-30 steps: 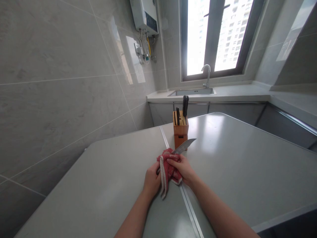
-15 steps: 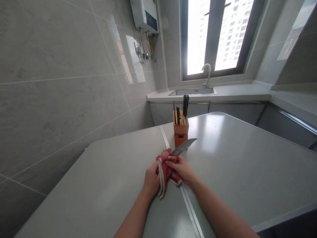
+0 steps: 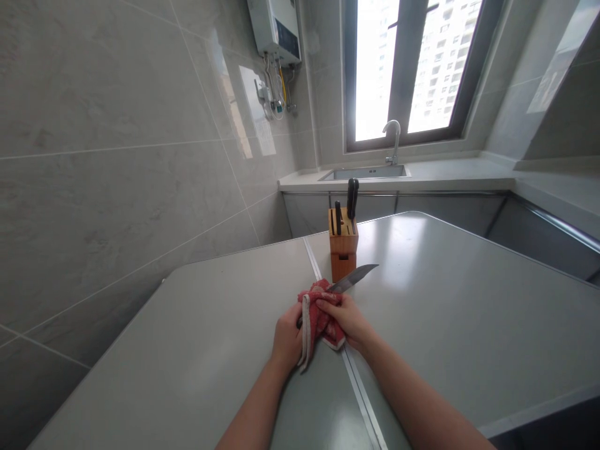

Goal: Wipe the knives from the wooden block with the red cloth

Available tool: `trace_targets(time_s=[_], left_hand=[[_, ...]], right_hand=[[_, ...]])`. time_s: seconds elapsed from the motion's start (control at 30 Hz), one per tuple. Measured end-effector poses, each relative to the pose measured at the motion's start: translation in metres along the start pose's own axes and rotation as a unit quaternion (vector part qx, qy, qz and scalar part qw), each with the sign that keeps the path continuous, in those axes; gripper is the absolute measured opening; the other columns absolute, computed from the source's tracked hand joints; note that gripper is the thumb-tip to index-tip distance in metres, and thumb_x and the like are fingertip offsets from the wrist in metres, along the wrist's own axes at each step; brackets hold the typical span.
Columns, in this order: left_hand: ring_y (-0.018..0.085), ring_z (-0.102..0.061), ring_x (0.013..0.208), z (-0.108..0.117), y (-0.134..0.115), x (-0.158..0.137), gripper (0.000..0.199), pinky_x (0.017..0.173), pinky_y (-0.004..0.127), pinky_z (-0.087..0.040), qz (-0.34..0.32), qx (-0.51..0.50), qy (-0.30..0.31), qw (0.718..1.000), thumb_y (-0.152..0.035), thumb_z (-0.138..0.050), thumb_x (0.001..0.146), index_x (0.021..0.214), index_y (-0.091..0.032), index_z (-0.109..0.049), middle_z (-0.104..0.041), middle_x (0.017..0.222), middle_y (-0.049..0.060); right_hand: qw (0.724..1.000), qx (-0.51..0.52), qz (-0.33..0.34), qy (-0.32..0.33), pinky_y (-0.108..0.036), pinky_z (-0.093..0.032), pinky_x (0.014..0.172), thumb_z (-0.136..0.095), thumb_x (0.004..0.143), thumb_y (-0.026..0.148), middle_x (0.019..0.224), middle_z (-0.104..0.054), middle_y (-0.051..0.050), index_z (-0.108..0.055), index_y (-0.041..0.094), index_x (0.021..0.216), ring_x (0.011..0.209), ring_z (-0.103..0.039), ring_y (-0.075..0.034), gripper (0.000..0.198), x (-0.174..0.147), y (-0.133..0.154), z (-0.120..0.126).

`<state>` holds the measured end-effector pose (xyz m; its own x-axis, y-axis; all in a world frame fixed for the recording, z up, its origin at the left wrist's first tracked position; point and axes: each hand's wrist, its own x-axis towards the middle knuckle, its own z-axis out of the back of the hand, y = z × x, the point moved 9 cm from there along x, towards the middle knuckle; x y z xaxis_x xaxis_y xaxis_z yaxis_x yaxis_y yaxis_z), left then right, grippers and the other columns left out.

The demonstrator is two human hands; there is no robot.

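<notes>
My left hand (image 3: 287, 336) is closed on the dark handle of a kitchen knife (image 3: 352, 279); only a bit of the handle shows beside the cloth. The blade points away and to the right, its tip uncovered. A red cloth (image 3: 323, 319) with a pale edge is folded around the lower blade and hangs down in front of the handle. With thumb on top, my right hand (image 3: 349, 320) pinches the cloth against the blade. Just beyond the knife stands a wooden knife block (image 3: 344, 245) with several black-handled tools in it.
The light table (image 3: 225, 312) has a metal seam running through its middle. Behind it is a counter with a sink (image 3: 368, 173) and a faucet (image 3: 394, 140) under a window. A water heater (image 3: 276, 31) hangs on the tiled wall at left.
The knife has shifted slightly to the right and its blade sits a little flatter. The cloth and my right hand moved slightly to the right as well.
</notes>
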<state>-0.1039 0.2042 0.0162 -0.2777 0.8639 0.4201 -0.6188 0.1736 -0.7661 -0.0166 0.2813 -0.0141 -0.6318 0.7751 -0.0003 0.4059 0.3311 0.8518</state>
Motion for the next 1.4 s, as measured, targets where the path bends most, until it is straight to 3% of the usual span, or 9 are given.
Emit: trace_targets(time_s=[0.2,0.6,0.93,1.27,1.4], left_hand=[[0.013,-0.049,0.066,0.008,0.007,0.000,0.025,0.063,0.023,-0.036,0.008,0.074,-0.022,0.997,-0.033,-0.046,0.086,0.074,-0.016,-0.059,-0.058,0.069,0.000],[0.011,-0.041,0.059,0.012,0.013,-0.001,0.035,0.057,0.022,-0.030,0.018,0.113,-0.044,0.992,-0.040,-0.043,0.087,0.065,-0.015,-0.055,-0.048,0.060,-0.003],[0.009,-0.035,0.053,0.018,0.028,0.001,0.039,0.052,0.021,-0.026,0.047,0.083,-0.067,0.993,-0.044,-0.048,0.083,0.056,-0.016,-0.050,-0.036,0.052,-0.005],[0.009,-0.034,0.053,0.019,0.026,0.001,0.040,0.052,0.020,-0.026,0.044,0.087,-0.074,0.993,-0.045,-0.049,0.082,0.054,-0.016,-0.050,-0.035,0.052,-0.005],[0.009,-0.034,0.053,0.019,0.028,0.001,0.039,0.053,0.020,-0.026,0.044,0.095,-0.074,0.992,-0.043,-0.049,0.082,0.055,-0.015,-0.050,-0.035,0.052,-0.005]], right_hand=[[0.999,-0.004,0.022,-0.032,-0.024,-0.050,0.064,-0.077,0.060,0.029,0.074,-0.070,-0.003,-0.067,0.013,0.080,0.066,-0.064,-0.015,0.027,0.003,0.007,0.009],[0.993,0.069,0.053,-0.085,-0.028,-0.053,0.072,-0.074,0.065,0.032,0.081,-0.072,-0.003,-0.064,0.017,0.084,0.074,-0.067,-0.017,0.026,0.005,0.021,0.023],[0.968,0.137,0.096,-0.185,-0.031,-0.056,0.072,-0.077,0.062,0.032,0.080,-0.072,-0.001,-0.061,0.019,0.087,0.075,-0.068,-0.019,0.033,0.007,0.034,0.057],[0.927,0.175,0.136,-0.301,-0.032,-0.057,0.067,-0.078,0.057,0.032,0.077,-0.072,-0.001,-0.061,0.018,0.085,0.074,-0.068,-0.020,0.036,0.001,0.044,0.092],[0.917,0.187,0.159,-0.315,-0.029,-0.057,0.066,-0.078,0.057,0.031,0.077,-0.071,0.001,-0.061,0.018,0.086,0.072,-0.067,-0.017,0.036,-0.001,0.047,0.095]])
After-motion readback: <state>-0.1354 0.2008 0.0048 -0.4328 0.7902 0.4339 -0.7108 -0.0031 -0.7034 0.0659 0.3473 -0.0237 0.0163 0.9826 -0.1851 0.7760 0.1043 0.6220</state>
